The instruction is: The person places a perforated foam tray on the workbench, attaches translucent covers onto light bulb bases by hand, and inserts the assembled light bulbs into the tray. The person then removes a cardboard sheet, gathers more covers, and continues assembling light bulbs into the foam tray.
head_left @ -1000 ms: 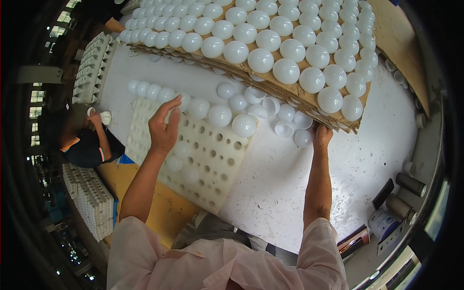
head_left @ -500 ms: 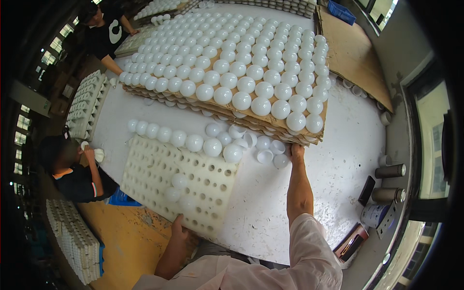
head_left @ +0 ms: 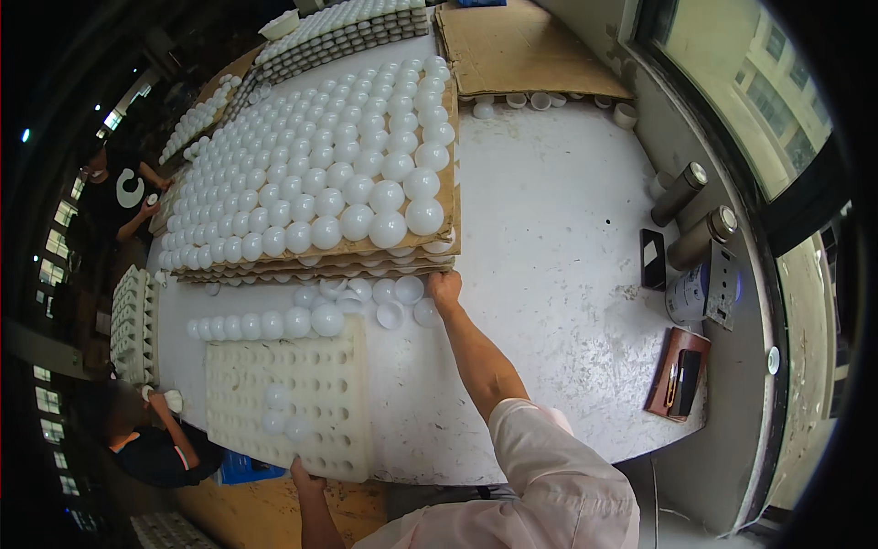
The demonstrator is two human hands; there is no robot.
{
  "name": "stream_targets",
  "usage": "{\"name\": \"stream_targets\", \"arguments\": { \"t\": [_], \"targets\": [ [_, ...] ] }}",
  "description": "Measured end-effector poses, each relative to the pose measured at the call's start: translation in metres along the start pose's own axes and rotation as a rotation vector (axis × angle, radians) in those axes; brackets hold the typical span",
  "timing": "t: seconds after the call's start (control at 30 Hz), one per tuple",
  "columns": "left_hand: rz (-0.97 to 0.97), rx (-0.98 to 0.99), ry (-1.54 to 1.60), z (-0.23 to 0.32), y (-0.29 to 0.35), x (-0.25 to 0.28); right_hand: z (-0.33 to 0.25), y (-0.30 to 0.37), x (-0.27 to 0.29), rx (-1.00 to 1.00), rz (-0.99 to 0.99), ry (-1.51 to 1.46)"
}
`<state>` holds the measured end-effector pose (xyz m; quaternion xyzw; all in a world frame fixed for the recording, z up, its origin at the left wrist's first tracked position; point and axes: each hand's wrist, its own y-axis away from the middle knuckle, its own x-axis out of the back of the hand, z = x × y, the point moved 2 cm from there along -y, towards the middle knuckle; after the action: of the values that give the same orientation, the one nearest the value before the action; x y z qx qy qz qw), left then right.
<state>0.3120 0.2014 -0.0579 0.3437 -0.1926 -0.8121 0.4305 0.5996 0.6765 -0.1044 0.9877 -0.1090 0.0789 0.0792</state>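
A stack of brown cardboard sheets fills the far left of the table, its top layer covered with rows of glossy white domes. At the stack's near right corner, my right hand is closed on the edge of the cardboard; its fingertips are partly hidden. My left hand grips the near edge of a cream tray with rows of holes, thumb on top, other fingers out of sight. Several domes sit in a row along the tray's far edge, and a small cluster lies on it.
Loose white cups lie between stack and tray. On the right stand two metal flasks, with a black phone, a white tub and a brown notebook. Two people work along the left side.
The view has swung to the right, so the stack and tray appear further left. Both my hands keep their places on cardboard and tray. The far person now holds a small white piece.
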Motion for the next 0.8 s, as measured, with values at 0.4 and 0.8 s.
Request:
{"name": "stream_targets", "arguments": {
  "t": [0.4, 0.8],
  "targets": [
    [-0.053, -0.082, -0.039, 0.013, 0.063, -0.022, 0.004, 0.061, 0.026, 0.036, 0.025, -0.058],
    [-0.049, -0.014, -0.051, 0.037, 0.061, -0.009, 0.029, 0.036, 0.112, 0.104, -0.001, -0.214]
  ]
}}
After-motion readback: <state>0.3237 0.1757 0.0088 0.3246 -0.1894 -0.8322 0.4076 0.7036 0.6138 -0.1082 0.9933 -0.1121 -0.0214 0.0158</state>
